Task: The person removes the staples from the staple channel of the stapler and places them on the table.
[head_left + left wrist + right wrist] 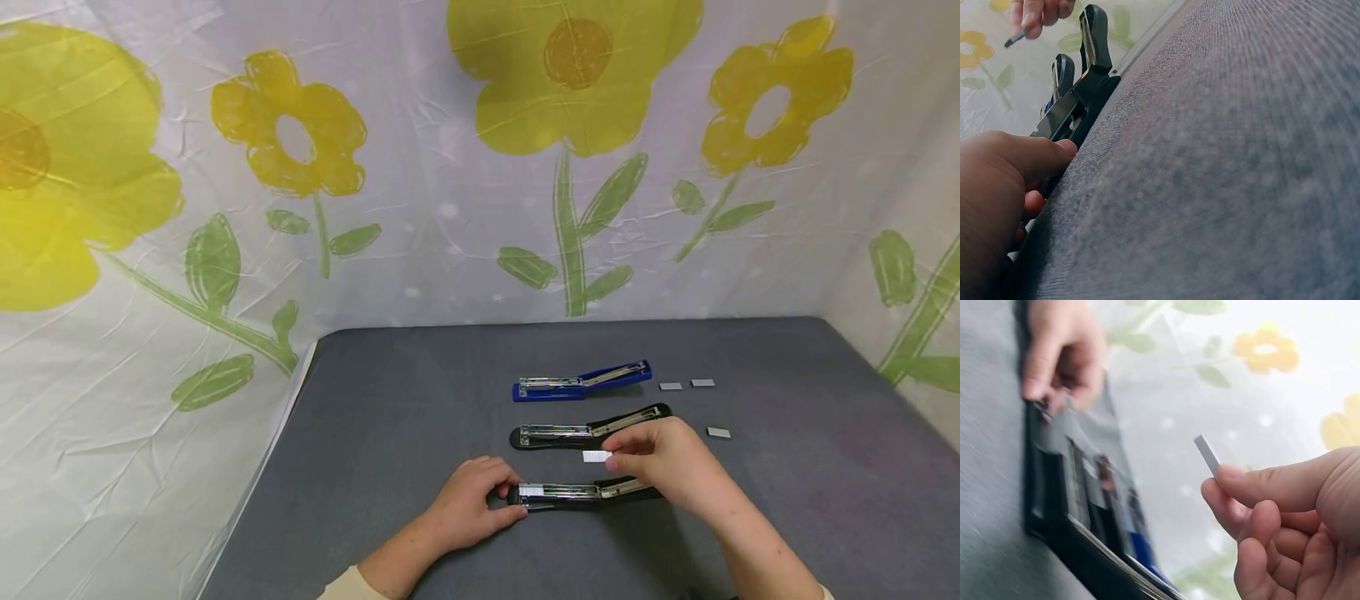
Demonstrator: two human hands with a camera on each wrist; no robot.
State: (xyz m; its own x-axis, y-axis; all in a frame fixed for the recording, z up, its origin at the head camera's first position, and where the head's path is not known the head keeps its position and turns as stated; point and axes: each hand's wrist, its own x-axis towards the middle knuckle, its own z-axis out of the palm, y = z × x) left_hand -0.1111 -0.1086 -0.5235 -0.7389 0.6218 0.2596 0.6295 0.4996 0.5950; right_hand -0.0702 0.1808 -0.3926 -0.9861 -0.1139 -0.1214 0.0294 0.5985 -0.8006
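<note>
My left hand (480,504) grips the left end of the nearest black stapler (562,493), thumb on the near side and fingers on the far side. This stapler lies folded open on the table, its top arm angled up to the right. A pale strip of staples (531,491) shows in its metal channel by the left fingertips. Above its right part, my right hand (667,462) pinches another strip of staples (1207,456) between thumb and index finger. One end of that strip sticks out from the fingertips, pointing left in the head view.
Behind lie a second black stapler (555,435) and a blue stapler (551,389), both folded open. Two staple strips (671,387) lie right of the blue one, and a single strip (718,432) right of the middle stapler. A flowered curtain (420,208) hangs behind the grey table (390,400).
</note>
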